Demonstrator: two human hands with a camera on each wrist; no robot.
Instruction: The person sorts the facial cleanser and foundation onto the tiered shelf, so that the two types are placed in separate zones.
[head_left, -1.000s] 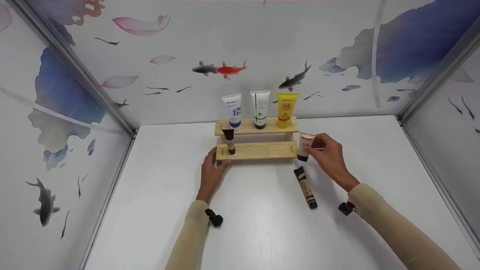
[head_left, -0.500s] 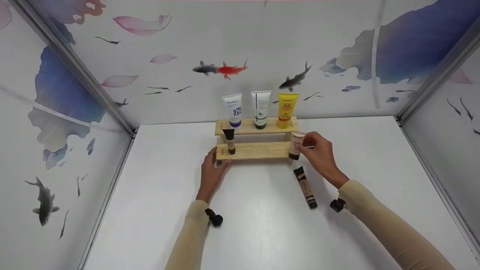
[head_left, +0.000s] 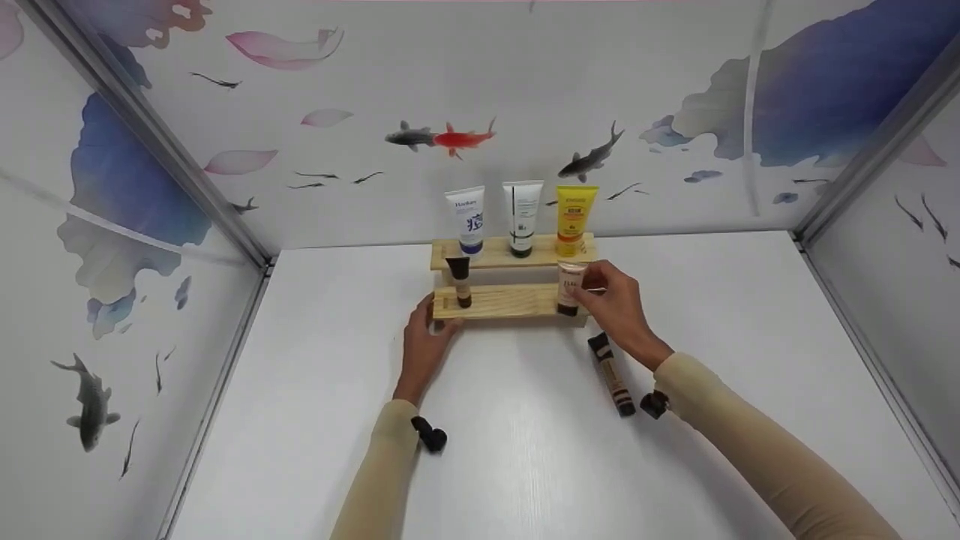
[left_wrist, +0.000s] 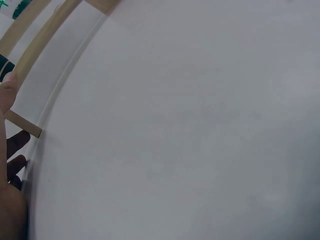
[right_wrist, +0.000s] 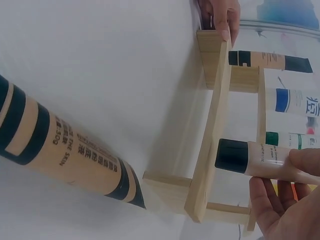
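Note:
My right hand [head_left: 619,304] pinches a pale pink tube with a black cap [head_left: 570,289], cap down, at the right part of the lower shelf of a two-tier wooden rack [head_left: 510,302]. In the right wrist view the tube's black cap [right_wrist: 233,155] is at the shelf edge; whether it touches cannot be told. My left hand [head_left: 426,349] holds the left end of that shelf, thumb at the front. A small beige tube with a dark top [head_left: 461,283] stands beside it. A brown and black tube [head_left: 613,375] lies on the table near my right wrist.
On the upper shelf stand a white and blue tube [head_left: 468,219], a white tube with a dark green cap [head_left: 522,217] and a yellow tube [head_left: 574,219]. Printed wall panels enclose the white table [head_left: 510,450] at the back and sides.
My right hand has carried the pink tube leftward, from beside the rack to the right part of its lower shelf. My left hand keeps its place on the rack.

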